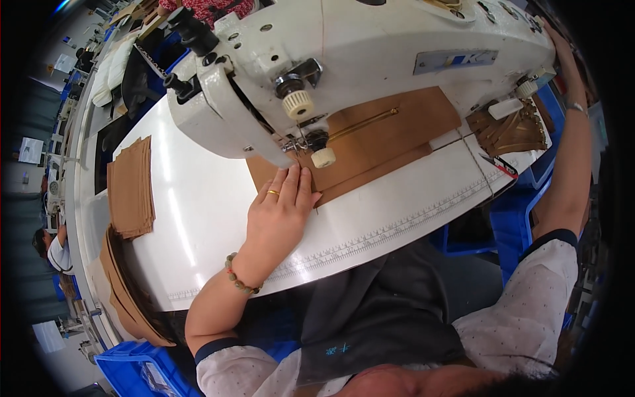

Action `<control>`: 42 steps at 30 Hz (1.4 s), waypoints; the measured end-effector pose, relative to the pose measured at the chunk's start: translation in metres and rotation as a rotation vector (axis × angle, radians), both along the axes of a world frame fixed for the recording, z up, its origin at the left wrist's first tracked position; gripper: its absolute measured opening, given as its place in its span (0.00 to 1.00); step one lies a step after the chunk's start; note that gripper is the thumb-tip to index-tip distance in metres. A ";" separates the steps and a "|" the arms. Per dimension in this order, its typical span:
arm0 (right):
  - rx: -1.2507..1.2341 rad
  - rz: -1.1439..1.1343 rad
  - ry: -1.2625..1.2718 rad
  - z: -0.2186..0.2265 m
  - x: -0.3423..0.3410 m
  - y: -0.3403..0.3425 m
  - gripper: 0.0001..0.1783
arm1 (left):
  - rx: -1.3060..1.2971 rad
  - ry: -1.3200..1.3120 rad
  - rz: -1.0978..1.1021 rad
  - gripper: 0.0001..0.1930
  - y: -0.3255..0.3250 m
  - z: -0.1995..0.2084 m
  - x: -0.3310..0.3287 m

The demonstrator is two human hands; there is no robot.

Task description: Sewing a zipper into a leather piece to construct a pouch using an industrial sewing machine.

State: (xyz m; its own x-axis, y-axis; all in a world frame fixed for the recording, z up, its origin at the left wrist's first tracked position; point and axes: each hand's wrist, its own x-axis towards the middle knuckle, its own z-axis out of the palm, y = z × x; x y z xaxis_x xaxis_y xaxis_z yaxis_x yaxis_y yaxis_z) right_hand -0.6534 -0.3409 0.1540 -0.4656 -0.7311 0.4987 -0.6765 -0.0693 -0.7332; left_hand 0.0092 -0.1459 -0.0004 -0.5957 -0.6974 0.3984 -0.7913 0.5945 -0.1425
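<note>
A white sewing machine (370, 66) stands over a brown flat panel (423, 109) with a brass-coloured zipper (364, 124) along it. My left hand (281, 208) lies palm down on the near left part of the panel, fingers stretched out close together. Its fingertips are just in front of the presser foot and needle area, which the machine head partly hides. My right arm reaches up along the right side, and my right hand (561, 49) is at the machine's far right end. Its fingers are mostly hidden there.
Brown cut pieces (130, 192) are stacked on the left of the white table. More brown pieces (509, 129) lie at right beside red-and-black snips (501, 167). A ruler strip (377, 235) follows the front edge. Blue bins (512, 228) stand below; other people work beyond.
</note>
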 end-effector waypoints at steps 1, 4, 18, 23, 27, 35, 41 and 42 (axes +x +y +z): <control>-0.003 -0.002 -0.154 -0.024 -0.014 0.013 0.28 | -0.014 -0.028 -0.004 0.20 0.001 0.000 -0.001; -0.244 0.020 -0.450 -0.109 -0.013 0.037 0.38 | -0.011 -0.107 -0.002 0.19 0.002 0.006 -0.002; -0.214 0.183 -0.590 -0.078 -0.008 0.031 0.34 | -0.076 -0.331 0.101 0.22 -0.020 0.010 -0.061; -0.200 0.047 -0.283 -0.110 -0.028 0.046 0.37 | -0.114 -0.245 0.088 0.21 -0.024 0.003 -0.054; 0.130 -0.219 0.528 -0.006 0.004 0.059 0.32 | -0.089 -0.282 0.080 0.20 -0.029 0.003 -0.053; -0.234 1.430 0.694 -0.084 0.331 0.189 0.13 | -0.037 -0.020 0.068 0.19 -0.017 0.030 -0.054; 0.063 1.238 0.799 -0.144 0.397 0.139 0.19 | -0.086 0.072 0.019 0.21 -0.006 0.030 -0.049; 0.088 1.158 0.821 -0.148 0.390 0.131 0.19 | -0.094 0.119 -0.070 0.22 -0.008 0.026 -0.046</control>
State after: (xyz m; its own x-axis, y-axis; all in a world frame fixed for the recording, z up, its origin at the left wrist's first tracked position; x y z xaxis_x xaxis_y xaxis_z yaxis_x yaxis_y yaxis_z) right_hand -0.2632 -0.2103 0.0063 0.8024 -0.5353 0.2637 -0.4984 -0.8442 -0.1974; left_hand -0.0366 -0.1536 0.0252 -0.5866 -0.6118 0.5307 -0.7627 0.6376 -0.1082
